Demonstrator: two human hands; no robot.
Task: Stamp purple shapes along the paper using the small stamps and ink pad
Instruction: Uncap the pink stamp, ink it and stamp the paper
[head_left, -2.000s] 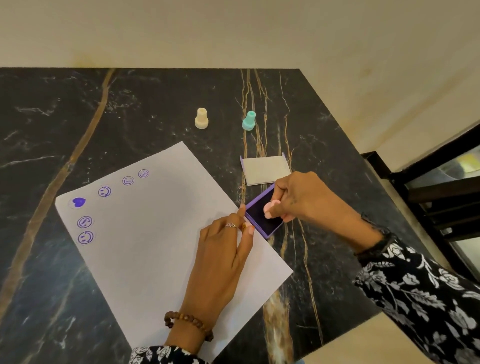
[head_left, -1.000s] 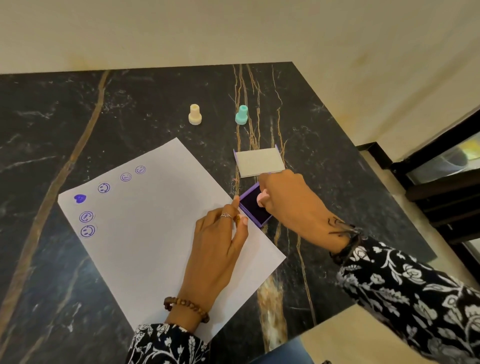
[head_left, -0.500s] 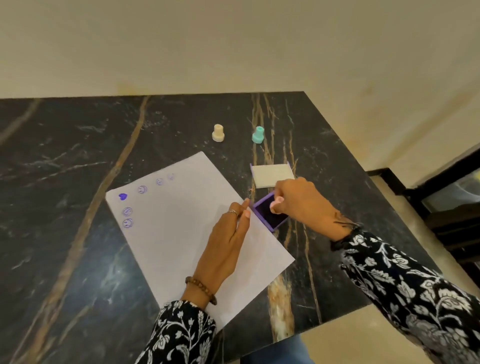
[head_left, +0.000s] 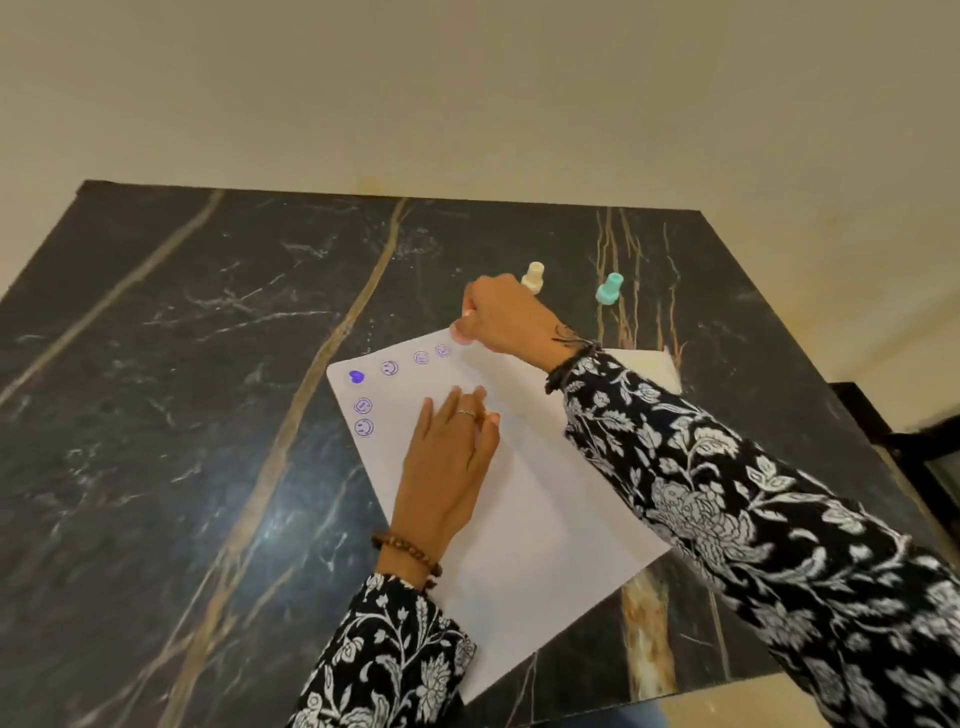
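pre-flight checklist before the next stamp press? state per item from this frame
1. Paper held down: ok. The left hand lies flat on the paper.
2. Stamp in grip: cannot tell. The right hand has its fingers pinched at the paper's far corner, but no stamp is visible in them.
3. Free space in the top row: not ok. The row of purple stamps already reaches that corner.
4. Stamp inked: cannot tell. The ink pad is hidden behind the right sleeve.
5. Spare stamps clear of the hand: ok. The cream stamp and teal stamp stand upright on the table.
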